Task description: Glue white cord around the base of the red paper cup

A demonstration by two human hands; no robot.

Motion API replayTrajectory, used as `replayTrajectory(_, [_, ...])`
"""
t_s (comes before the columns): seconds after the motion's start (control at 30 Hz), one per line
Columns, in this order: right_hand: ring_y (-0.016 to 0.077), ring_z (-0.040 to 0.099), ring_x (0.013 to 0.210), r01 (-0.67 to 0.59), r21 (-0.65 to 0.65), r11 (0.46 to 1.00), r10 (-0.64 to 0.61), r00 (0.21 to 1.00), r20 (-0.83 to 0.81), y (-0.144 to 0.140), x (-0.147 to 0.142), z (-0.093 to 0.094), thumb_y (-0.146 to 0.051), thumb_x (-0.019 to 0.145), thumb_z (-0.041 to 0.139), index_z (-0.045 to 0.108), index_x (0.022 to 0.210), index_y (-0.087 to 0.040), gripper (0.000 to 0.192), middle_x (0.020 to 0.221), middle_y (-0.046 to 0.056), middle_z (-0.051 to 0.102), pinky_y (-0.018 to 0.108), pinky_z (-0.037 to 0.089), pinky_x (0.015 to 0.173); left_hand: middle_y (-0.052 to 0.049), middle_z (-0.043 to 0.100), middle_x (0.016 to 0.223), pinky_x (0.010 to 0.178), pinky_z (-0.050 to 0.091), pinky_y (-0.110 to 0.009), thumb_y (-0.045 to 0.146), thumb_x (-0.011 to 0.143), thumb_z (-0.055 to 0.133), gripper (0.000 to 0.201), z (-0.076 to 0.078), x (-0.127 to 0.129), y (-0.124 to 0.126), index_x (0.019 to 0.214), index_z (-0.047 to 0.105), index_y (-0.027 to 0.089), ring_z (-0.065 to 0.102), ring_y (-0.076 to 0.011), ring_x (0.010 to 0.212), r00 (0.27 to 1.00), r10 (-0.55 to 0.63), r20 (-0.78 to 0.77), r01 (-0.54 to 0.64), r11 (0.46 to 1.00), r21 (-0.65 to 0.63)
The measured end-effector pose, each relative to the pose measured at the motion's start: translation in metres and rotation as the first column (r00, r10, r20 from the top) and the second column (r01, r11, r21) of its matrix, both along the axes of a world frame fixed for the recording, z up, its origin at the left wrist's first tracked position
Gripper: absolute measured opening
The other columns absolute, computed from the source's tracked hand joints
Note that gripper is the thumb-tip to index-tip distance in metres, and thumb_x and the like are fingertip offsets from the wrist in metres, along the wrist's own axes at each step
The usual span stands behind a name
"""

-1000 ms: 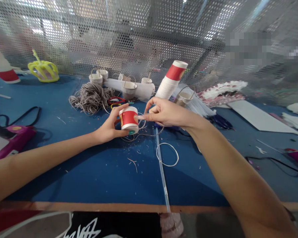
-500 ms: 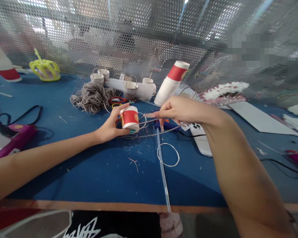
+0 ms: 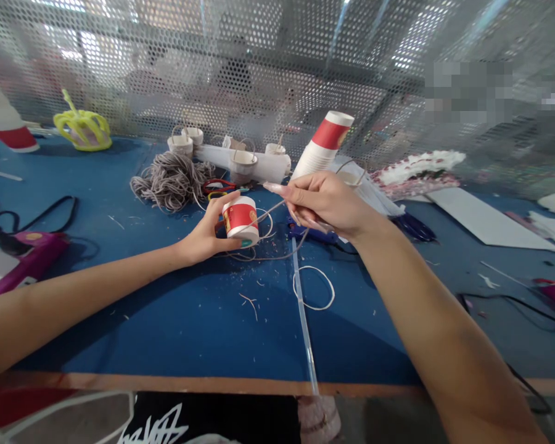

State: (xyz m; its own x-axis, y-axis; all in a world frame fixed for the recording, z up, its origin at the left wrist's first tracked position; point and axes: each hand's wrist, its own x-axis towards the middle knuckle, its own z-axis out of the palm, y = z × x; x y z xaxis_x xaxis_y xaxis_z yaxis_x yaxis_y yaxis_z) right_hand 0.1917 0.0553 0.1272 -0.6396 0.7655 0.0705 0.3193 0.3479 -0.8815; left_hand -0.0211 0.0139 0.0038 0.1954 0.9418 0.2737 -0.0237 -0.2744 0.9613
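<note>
My left hand (image 3: 208,231) is closed round a small paper cup (image 3: 240,221), white with a red band, tilted on its side above the blue table. My right hand (image 3: 321,200) pinches a thin grey cord (image 3: 277,209) between thumb and fingers. From there the cord runs left to the cup, while its slack loops down past a blue glue gun (image 3: 298,228). The glue gun lies partly hidden under my right hand. A clear glue stick (image 3: 304,314) reaches from it towards the table's front edge, crossing a white ring of cord (image 3: 326,280).
Behind my hands are a heap of grey yarn (image 3: 173,182), red-handled scissors (image 3: 219,186), small cord-wrapped cups (image 3: 243,165) and a leaning stack of paper cups (image 3: 321,145). A purple glue gun (image 3: 37,256) lies left. White board (image 3: 490,222) lies right, before a perforated metal screen (image 3: 259,68).
My right hand has turned and risen slightly, drawing the cord upward from the cup, and its forearm has shifted. A dark blue cable bundle now shows behind it. My left hand and the cup stay put.
</note>
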Motion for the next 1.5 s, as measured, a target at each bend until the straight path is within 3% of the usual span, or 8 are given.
replayTrajectory(0.43, [0.0036,0.032,0.026,0.105,-0.087,0.991,-0.110,0.992,-0.054,0.003,0.022,-0.029,-0.054,0.080,0.072,0.055,0.050,-0.020,0.048,0.031,-0.007,0.043,0.022,0.019,0.029,-0.012,0.040,0.148,0.113,0.034,-0.061,0.023,0.062,0.082,0.091,0.001,0.001,0.000,0.139,0.034,0.029,0.046,-0.0370,0.133,0.999,-0.013,0.047,0.015,0.999,-0.030])
replayTrajectory(0.83, [0.0032,0.032,0.024,0.111,-0.124,0.986,-0.113,0.994,-0.009,0.004,0.026,-0.040,-0.057,0.078,0.071,0.054,0.051,-0.020,0.049,0.031,-0.007,0.045,0.021,0.018,0.028,-0.010,0.055,0.134,0.106,0.044,-0.060,0.027,0.063,0.085,0.093,0.000,-0.002,0.000,0.139,0.031,0.030,0.063,-0.0304,0.109,0.995,-0.045,0.088,0.051,0.996,-0.073])
replayTrajectory(1.07, [0.0035,0.036,0.026,0.099,-0.116,0.988,-0.098,0.995,0.017,0.003,0.026,-0.043,-0.056,0.078,0.072,0.055,0.051,-0.019,0.049,0.032,-0.007,0.047,0.019,0.023,0.031,-0.009,0.052,0.135,0.103,0.048,-0.056,0.029,0.064,0.084,0.090,0.000,-0.002,0.000,0.138,0.033,0.032,0.062,-0.0304,0.111,0.995,-0.030,0.093,0.034,0.998,-0.048])
replayTrajectory(1.3, [0.0025,0.033,0.025,0.078,-0.128,0.989,-0.072,0.996,0.052,0.000,0.023,-0.045,-0.055,0.080,0.070,0.054,0.052,-0.019,0.048,0.032,-0.007,0.047,0.019,0.021,0.030,-0.009,0.052,0.136,0.100,0.050,-0.052,0.031,0.066,0.083,0.086,0.002,0.000,0.000,0.136,0.033,0.031,0.060,-0.0310,0.116,0.994,-0.037,0.103,0.039,0.999,-0.020])
replayTrajectory(1.5, [0.0035,0.033,0.025,0.099,-0.137,0.986,-0.091,0.994,0.064,-0.003,0.018,-0.049,-0.065,0.074,0.069,0.052,0.051,-0.021,0.053,0.031,-0.007,0.045,0.021,0.021,0.031,-0.009,0.054,0.133,0.098,0.051,-0.049,0.033,0.067,0.081,0.086,0.002,0.001,-0.001,0.136,0.031,0.029,0.060,-0.0304,0.115,0.993,-0.048,0.107,0.051,0.999,-0.019])
